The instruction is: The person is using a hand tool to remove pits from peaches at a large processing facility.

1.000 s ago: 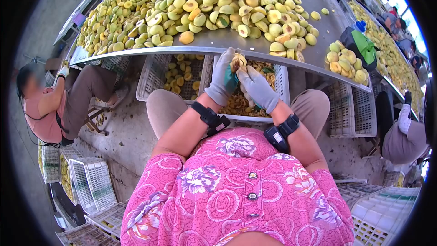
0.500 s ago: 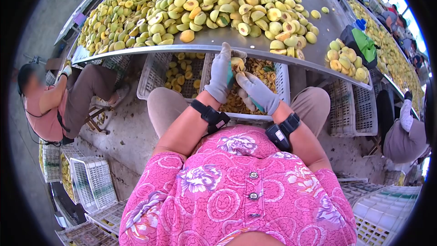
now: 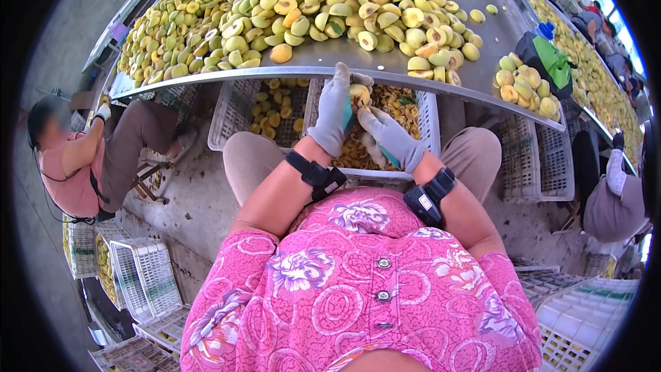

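My left hand (image 3: 335,110), in a grey glove, holds a halved yellow peach (image 3: 359,95) just below the edge of the metal table (image 3: 475,0). Beside it my right hand (image 3: 391,138), also gloved, is closed around a small tool with a teal handle and touches the peach from the right. Both hands hover over a white plastic crate (image 3: 428,127) that holds several peach pieces. A large heap of halved and whole yellow-green peaches (image 3: 275,7) covers the table above.
A second white crate (image 3: 231,114) with peach halves stands under the table to the left. A seated person (image 3: 76,158) works at the left, another (image 3: 609,200) at the right. A green bag (image 3: 547,62) and a small peach pile (image 3: 523,89) lie on the table's right. Empty crates (image 3: 138,275) sit on the floor.
Both hands have risen slightly toward the table edge with the peach; the left hand's fingers now reach the rim. Otherwise little has moved.
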`<state>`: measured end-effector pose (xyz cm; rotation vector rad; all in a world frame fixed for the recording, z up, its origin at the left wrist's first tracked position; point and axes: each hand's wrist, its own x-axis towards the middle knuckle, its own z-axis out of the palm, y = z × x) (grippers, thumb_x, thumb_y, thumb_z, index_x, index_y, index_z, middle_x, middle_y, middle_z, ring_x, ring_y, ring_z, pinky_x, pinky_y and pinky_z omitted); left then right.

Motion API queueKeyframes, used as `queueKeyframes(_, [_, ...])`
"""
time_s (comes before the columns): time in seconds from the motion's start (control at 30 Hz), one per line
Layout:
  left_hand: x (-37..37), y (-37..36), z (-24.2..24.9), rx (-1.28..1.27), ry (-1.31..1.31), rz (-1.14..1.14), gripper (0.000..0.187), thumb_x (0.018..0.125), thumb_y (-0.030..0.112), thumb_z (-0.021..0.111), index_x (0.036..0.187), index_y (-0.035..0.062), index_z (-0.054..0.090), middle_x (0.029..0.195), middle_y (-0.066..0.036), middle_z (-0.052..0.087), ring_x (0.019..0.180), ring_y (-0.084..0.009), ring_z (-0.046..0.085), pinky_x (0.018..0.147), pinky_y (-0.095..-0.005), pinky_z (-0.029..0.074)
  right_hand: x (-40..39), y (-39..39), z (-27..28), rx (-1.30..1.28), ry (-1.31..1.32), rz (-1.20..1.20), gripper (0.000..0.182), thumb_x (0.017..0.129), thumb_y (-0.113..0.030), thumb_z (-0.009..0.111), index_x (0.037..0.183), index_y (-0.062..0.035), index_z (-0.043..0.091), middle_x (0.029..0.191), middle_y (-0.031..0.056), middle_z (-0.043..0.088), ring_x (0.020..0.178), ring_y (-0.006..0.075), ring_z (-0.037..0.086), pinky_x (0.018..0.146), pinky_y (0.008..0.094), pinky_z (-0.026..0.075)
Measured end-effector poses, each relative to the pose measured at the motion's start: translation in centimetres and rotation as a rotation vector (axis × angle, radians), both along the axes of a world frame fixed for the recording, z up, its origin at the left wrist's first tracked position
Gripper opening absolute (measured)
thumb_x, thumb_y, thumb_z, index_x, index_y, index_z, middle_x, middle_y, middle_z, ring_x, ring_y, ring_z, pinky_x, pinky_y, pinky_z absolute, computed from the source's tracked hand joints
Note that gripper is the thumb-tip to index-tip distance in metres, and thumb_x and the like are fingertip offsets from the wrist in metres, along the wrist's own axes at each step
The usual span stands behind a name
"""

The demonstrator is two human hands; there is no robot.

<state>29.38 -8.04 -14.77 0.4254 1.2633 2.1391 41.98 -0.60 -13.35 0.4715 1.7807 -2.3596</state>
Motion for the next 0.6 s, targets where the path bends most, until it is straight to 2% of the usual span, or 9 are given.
queueKeyframes(0.1, [0.4, 0.0, 0.0, 0.040, -0.093, 0.005, 0.049, 0.099, 0.045, 0.043, 0.086, 0.0013, 0.060, 0.083, -0.009, 0.063, 0.072, -0.0175, 0.059, 0.061, -0.0296, 0.050, 0.0, -0.1, -0.3, -0.139, -0.018, -0.038, 0.032, 0.096, -0.046, 0.047, 0.106, -0.0158, 0.043, 0.059, -0.0005, 0.045, 0.037, 0.0101, 0.039, 0.033, 0.0252, 0.031])
queueKeyframes(0.23, [0.8, 0.3, 0.0, 0.105, -0.211, -0.039, 0.049, 0.099, 0.045, 0.043, 0.085, 0.0008, 0.060, 0.082, -0.009, 0.063, 0.068, -0.0171, 0.058, 0.061, -0.0293, 0.049, -0.6, 0.0, -2.0, -0.097, 0.006, -0.055, 0.029, 0.097, -0.042, 0.047, 0.099, -0.0129, 0.044, 0.060, 0.0005, 0.046, 0.036, 0.0109, 0.040, 0.032, 0.0270, 0.032])
queueKeyframes(0.3, [1.2, 0.7, -0.3, -0.102, 0.136, 0.164, 0.050, 0.098, 0.045, 0.043, 0.088, -0.0006, 0.061, 0.080, -0.010, 0.063, 0.065, -0.0174, 0.058, 0.061, -0.0293, 0.048, -1.8, -0.3, -3.8, 0.045, 0.194, -0.120, 0.029, 0.096, -0.043, 0.048, 0.100, -0.0147, 0.044, 0.061, 0.0002, 0.046, 0.037, 0.0106, 0.041, 0.032, 0.0266, 0.032])
queueKeyframes(0.33, [1.1, 0.6, -0.2, -0.102, 0.137, 0.166, 0.050, 0.098, 0.045, 0.043, 0.088, -0.0006, 0.061, 0.080, -0.010, 0.063, 0.065, -0.0174, 0.058, 0.061, -0.0293, 0.048, -1.5, -0.2, -3.1, 0.046, 0.195, -0.118, 0.029, 0.096, -0.043, 0.048, 0.100, -0.0147, 0.044, 0.061, 0.0002, 0.046, 0.037, 0.0106, 0.041, 0.032, 0.0266, 0.032])
queueKeyframes(0.4, [0.6, 0.2, 0.3, 0.052, -0.079, -0.049, 0.055, 0.098, 0.047, 0.042, 0.086, -0.0018, 0.063, 0.079, -0.010, 0.064, 0.065, -0.0174, 0.058, 0.061, -0.0296, 0.048, -0.1, -0.1, -0.9, -0.155, -0.013, -0.038, 0.027, 0.096, -0.044, 0.048, 0.099, -0.0167, 0.045, 0.061, -0.0011, 0.045, 0.038, 0.0095, 0.040, 0.032, 0.0267, 0.031])
queueKeyframes(0.43, [0.1, 0.1, 0.2, 0.051, -0.079, -0.049, 0.055, 0.098, 0.047, 0.042, 0.086, -0.0018, 0.063, 0.079, -0.010, 0.064, 0.065, -0.0174, 0.058, 0.061, -0.0296, 0.048, 0.0, -0.1, -0.6, -0.156, -0.013, -0.039, 0.027, 0.096, -0.044, 0.048, 0.099, -0.0167, 0.045, 0.061, -0.0011, 0.045, 0.038, 0.0095, 0.040, 0.032, 0.0267, 0.031])
queueKeyframes(0.5, [-0.7, -0.2, 0.0, -0.065, -0.036, -0.185, 0.058, 0.095, 0.053, 0.044, 0.080, -0.0001, 0.063, 0.082, -0.012, 0.066, 0.072, -0.0182, 0.061, 0.065, -0.0299, 0.051, 0.3, -0.3, -0.4, -0.174, -0.052, -0.029, 0.026, 0.096, -0.044, 0.048, 0.097, -0.0180, 0.046, 0.060, -0.0038, 0.042, 0.037, 0.0073, 0.037, 0.032, 0.0250, 0.027])
queueKeyframes(0.53, [-0.8, -0.4, 0.2, -0.164, 0.079, -0.201, 0.062, 0.095, 0.055, 0.043, 0.075, -0.0004, 0.064, 0.077, -0.012, 0.066, 0.069, -0.0192, 0.062, 0.064, -0.0293, 0.050, 0.4, -0.1, -0.5, -0.177, -0.055, -0.030, 0.026, 0.096, -0.044, 0.048, 0.097, -0.0180, 0.046, 0.060, -0.0038, 0.042, 0.037, 0.0073, 0.037, 0.032, 0.0250, 0.027])
queueKeyframes(0.6, [-1.0, -0.4, -0.4, -0.209, 0.172, -0.225, 0.064, 0.094, 0.056, 0.043, 0.074, -0.0006, 0.064, 0.076, -0.012, 0.065, 0.068, -0.0199, 0.062, 0.065, -0.0297, 0.050, 0.7, 0.4, -0.8, -0.355, -0.132, 0.083, 0.027, 0.096, -0.045, 0.049, 0.095, -0.0180, 0.047, 0.060, -0.0070, 0.039, 0.037, 0.0056, 0.032, 0.033, 0.0234, 0.023])
